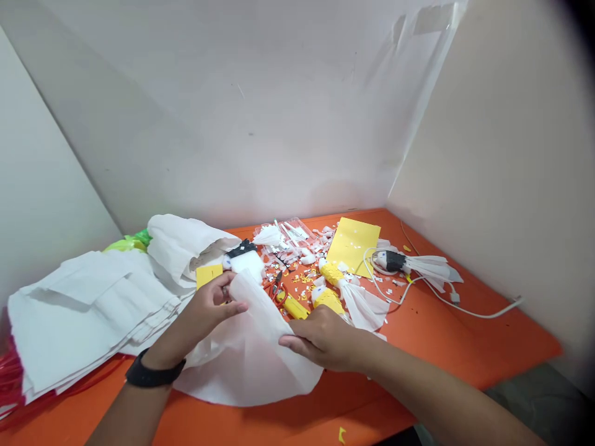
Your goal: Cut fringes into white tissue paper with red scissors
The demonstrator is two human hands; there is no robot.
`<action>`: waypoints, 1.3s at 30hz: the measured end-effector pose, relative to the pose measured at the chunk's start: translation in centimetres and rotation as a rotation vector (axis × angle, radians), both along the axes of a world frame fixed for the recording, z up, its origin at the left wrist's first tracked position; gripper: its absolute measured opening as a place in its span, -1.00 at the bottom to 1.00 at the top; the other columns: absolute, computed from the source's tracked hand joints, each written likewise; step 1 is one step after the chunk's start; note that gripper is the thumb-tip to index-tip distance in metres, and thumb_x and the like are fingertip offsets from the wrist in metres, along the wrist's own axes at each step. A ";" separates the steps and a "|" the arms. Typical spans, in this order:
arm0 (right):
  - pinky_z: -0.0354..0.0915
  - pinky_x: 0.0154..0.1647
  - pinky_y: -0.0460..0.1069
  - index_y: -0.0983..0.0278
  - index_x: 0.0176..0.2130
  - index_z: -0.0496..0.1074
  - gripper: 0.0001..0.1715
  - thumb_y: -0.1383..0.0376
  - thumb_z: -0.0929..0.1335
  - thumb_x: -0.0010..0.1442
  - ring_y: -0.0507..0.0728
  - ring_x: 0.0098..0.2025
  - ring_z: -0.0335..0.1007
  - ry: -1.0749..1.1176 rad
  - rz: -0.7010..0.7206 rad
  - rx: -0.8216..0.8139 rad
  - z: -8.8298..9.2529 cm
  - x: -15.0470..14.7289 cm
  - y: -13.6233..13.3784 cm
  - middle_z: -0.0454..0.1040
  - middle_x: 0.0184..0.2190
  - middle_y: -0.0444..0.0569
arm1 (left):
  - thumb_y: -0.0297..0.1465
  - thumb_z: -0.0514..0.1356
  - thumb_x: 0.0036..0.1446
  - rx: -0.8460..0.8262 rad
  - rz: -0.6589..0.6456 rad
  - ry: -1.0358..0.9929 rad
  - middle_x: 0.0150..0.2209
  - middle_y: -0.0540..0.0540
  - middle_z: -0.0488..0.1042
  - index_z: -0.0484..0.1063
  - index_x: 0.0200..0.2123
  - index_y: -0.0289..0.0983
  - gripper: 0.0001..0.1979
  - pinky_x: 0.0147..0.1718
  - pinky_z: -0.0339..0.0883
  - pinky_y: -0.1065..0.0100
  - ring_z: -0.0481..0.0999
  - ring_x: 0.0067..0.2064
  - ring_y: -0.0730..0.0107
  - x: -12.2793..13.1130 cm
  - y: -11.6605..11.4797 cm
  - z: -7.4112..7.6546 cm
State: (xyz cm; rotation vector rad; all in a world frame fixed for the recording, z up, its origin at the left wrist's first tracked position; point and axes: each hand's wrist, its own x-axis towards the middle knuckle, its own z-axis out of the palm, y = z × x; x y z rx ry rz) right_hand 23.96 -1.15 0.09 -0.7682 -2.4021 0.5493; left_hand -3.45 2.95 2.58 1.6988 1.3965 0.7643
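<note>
A thin white sheet [260, 378], paper or cloth, lies partly on the table with its upper edge folded and raised between my hands. My left hand [218, 303], wearing a black wristband [155, 370], is at the sheet's upper left end; its thumb lies over the front and the fingertips are partly hidden behind it. My right hand [323, 337] pinches the folded edge lower on the right, thumb on the near side. Just beyond are red-handled scissors [277, 290], a yellow tool-like object [294, 305] and a yellow-wrapped bottle-like figure [328, 298].
Stacked white sheets [93, 310] cover the left side. Paper scraps [307, 272] litter the middle around a yellow sheet [353, 244]. A black-and-white figure with a white tail [395, 260] lies right, beside a white cable [483, 314]. Walls enclose the orange table [446, 347].
</note>
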 end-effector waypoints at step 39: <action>0.18 -0.39 -0.09 0.21 -0.03 0.47 -0.59 0.04 0.43 0.23 0.04 -0.35 0.33 0.250 -0.164 -0.660 -0.4 -0.4 1.9 0.48 -0.34 -0.14 | -0.01 0.24 0.13 -0.142 -0.187 0.181 -0.35 -0.05 0.60 0.61 -0.27 -0.25 -0.59 -0.36 0.39 0.38 0.55 -0.27 0.16 0.7 -0.7 1.6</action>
